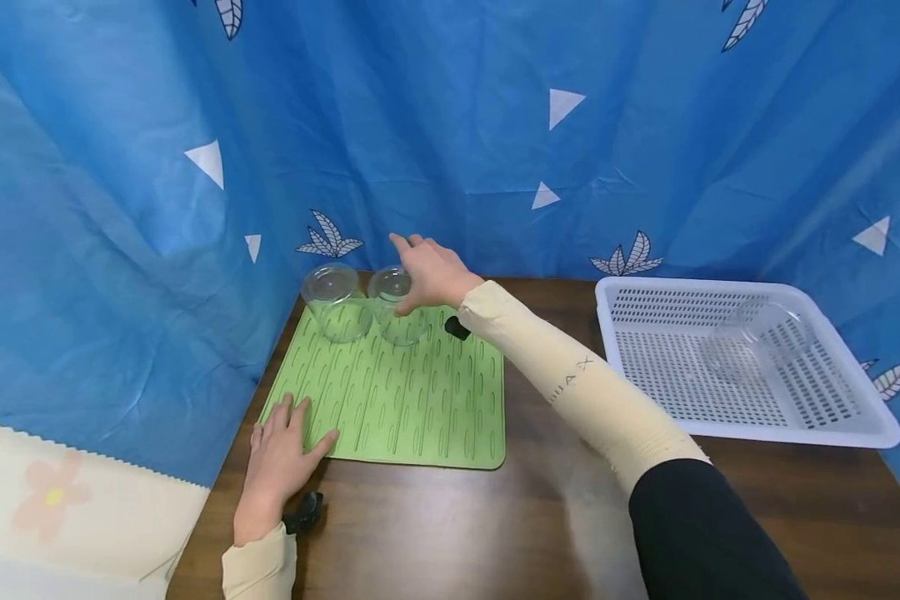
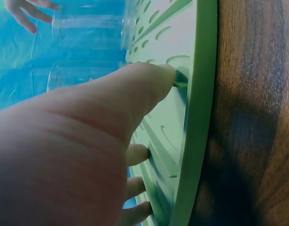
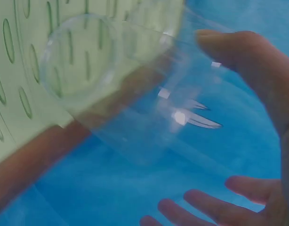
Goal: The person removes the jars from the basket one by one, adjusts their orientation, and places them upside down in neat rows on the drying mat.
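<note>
Two clear plastic cups stand side by side at the back of a green ridged mat: a left cup and a right cup. My right hand is at the right cup, its thumb and fingers spread apart. In the right wrist view the see-through cup lies between the spread thumb and fingers, with no firm grip visible. My left hand rests on the mat's front left corner, fingers spread. The left wrist view shows its thumb on the mat near the edge.
A white perforated plastic basket stands on the right side of the brown wooden table. Inside it lies clear plasticware, its outline faint. A blue patterned curtain hangs behind and close to the table.
</note>
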`<state>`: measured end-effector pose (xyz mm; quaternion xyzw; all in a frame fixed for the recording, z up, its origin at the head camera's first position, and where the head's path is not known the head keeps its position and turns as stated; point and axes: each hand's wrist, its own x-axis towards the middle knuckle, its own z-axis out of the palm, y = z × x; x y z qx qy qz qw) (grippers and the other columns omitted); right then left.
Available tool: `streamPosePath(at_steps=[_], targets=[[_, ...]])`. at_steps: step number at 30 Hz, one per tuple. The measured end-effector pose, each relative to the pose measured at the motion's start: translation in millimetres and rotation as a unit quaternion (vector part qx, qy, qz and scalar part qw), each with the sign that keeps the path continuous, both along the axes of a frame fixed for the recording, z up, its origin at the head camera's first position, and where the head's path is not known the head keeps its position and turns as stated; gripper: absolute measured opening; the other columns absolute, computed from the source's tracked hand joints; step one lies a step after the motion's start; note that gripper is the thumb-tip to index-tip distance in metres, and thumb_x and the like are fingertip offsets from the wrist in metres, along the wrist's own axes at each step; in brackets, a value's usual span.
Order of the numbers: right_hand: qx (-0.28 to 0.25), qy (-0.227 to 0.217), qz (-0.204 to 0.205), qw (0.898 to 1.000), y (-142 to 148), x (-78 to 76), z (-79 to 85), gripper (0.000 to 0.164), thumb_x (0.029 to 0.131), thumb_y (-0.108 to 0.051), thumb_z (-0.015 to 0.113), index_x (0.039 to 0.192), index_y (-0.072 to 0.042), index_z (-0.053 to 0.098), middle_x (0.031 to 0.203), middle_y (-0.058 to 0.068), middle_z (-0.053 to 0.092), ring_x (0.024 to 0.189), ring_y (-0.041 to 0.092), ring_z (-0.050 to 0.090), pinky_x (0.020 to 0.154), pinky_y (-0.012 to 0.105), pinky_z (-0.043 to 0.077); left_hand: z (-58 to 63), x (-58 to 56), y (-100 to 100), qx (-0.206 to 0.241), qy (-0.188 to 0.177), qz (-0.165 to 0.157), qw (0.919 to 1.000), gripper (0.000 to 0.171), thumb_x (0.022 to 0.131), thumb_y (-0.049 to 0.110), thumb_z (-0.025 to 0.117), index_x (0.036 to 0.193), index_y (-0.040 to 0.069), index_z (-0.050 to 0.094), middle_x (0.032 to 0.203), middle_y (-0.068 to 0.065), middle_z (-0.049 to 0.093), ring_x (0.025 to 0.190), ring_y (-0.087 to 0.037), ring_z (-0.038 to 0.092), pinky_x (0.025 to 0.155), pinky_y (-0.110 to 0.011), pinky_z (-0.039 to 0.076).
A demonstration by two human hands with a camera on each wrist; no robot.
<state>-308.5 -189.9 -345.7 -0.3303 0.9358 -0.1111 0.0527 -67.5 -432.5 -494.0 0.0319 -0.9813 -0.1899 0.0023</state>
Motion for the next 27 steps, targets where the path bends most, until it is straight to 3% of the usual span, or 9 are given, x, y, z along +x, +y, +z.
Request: streamPosePath(at_steps=[4, 8, 13, 16, 21, 27], targets=[[-0.029, 0.025, 0.016, 0.999, 22, 13.8, 23.6, 0.123, 0.069, -0.058, 0.085, 0.161, -0.014, 0.015, 0.156, 0.009, 0.034, 0.138, 0.027, 0.038, 0.097, 0.04, 0.049, 0.4, 0.5, 2, -0.001, -0.01, -0.005, 0.9999, 0.087, 0.096, 0.054, 0.059, 0.15, -0.007, 0.032, 0.156, -0.037, 0.014, 0.142, -0.056, 0.012, 0.107, -0.077, 0.008], [-0.091, 0.043, 0.017, 0.995, 47, 32.0, 51.3, 0.111, 0.074, -0.059, 0.081, 0.16, -0.021, 0.021, 0.156, 0.004, 0.035, 0.141, 0.021, 0.035, 0.107, 0.041, 0.041, 0.4, 2.5, 3, 0.001, -0.018, -0.004, 0.9998, 0.09, 0.095, 0.057, 0.059, 0.152, -0.007, 0.03, 0.157, -0.036, 0.011, 0.143, -0.055, 0.009, 0.107, -0.077, 0.006], [-0.19, 0.067, 0.014, 0.979, 79, 46.0, 86.5, 0.113, 0.07, -0.064, 0.081, 0.159, -0.026, 0.024, 0.158, -0.004, 0.032, 0.143, 0.015, 0.031, 0.114, 0.039, 0.03, 2.2, 2.1, 3, 0.005, -0.023, -0.002, 0.9997, 0.091, 0.095, 0.057, 0.059, 0.152, -0.008, 0.029, 0.157, -0.037, 0.011, 0.143, -0.055, 0.008, 0.107, -0.077, 0.004], [-0.256, 0.091, 0.0, 0.962, 95, 46.4, 105.3, 0.116, 0.066, -0.065, 0.083, 0.158, -0.024, 0.026, 0.157, -0.007, 0.034, 0.142, 0.01, 0.031, 0.114, 0.031, 0.029, 2.6, -4.0, 0, 0.007, -0.028, -0.006, 0.9996, 0.092, 0.095, 0.057, 0.059, 0.151, -0.009, 0.029, 0.157, -0.038, 0.01, 0.143, -0.056, 0.007, 0.106, -0.078, 0.003], [-0.352, 0.114, -0.062, 0.927, 123, 45.0, 127.9, 0.115, 0.062, -0.06, 0.088, 0.156, -0.024, 0.032, 0.153, -0.013, 0.038, 0.135, 0.001, 0.037, 0.108, 0.02, 0.032, 1.6, -11.8, -4, 0.016, -0.048, -0.009, 0.9987, 0.094, 0.094, 0.058, 0.058, 0.152, -0.009, 0.027, 0.156, -0.038, 0.007, 0.143, -0.056, 0.004, 0.104, -0.08, 0.0], [-0.421, 0.157, -0.156, 0.88, 169, 42.1, 134.1, 0.108, 0.064, -0.05, 0.091, 0.154, -0.025, 0.038, 0.149, -0.013, 0.044, 0.132, 0.001, 0.042, 0.106, 0.021, 0.035, -0.9, -17.4, -6, 0.022, -0.056, -0.019, 0.998, 0.096, 0.095, 0.06, 0.056, 0.152, -0.01, 0.025, 0.156, -0.039, 0.006, 0.142, -0.058, 0.004, 0.103, -0.08, -0.001]])
